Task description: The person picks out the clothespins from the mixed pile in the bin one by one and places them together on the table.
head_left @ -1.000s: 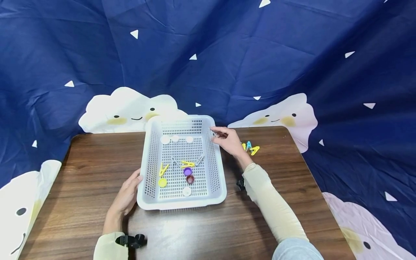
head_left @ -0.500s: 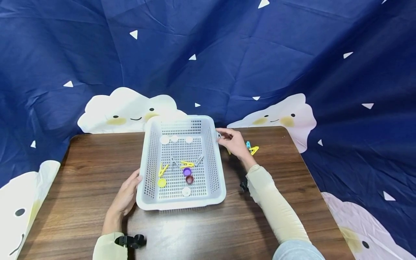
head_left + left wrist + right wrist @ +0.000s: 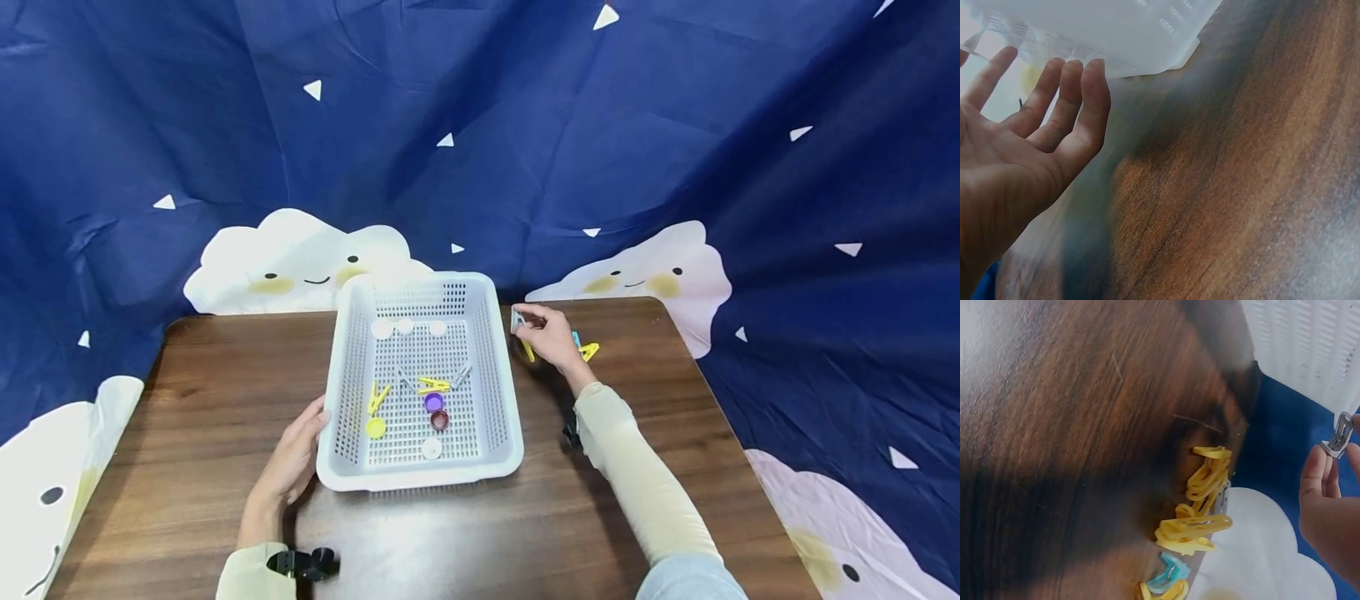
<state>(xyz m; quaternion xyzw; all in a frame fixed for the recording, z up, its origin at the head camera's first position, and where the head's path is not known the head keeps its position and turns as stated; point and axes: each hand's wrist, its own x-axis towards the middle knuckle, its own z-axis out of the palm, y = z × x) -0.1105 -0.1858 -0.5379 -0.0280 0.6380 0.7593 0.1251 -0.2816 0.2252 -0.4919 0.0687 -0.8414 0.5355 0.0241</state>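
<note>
A wooden surface [image 3: 420, 542] is carrying a white basket [image 3: 420, 482]. The left hand [image 3: 291, 458] is touching its side, grip relaxed, fingers spread. The right hand's [image 3: 550, 335] grip is pinching a grey clip [image 3: 1339, 434], now hanging just outside the rim after being above it; apparently, this clip is being taken out.

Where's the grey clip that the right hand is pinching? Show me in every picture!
Head: the grey clip is just right of the centre, pinched by the right hand.
Left wrist: it isn't in this picture.
Right wrist: at the far right edge, about halfway up.
Shared landmark: the white basket, near the middle in head, top left in left wrist, top right in right wrist.
</note>
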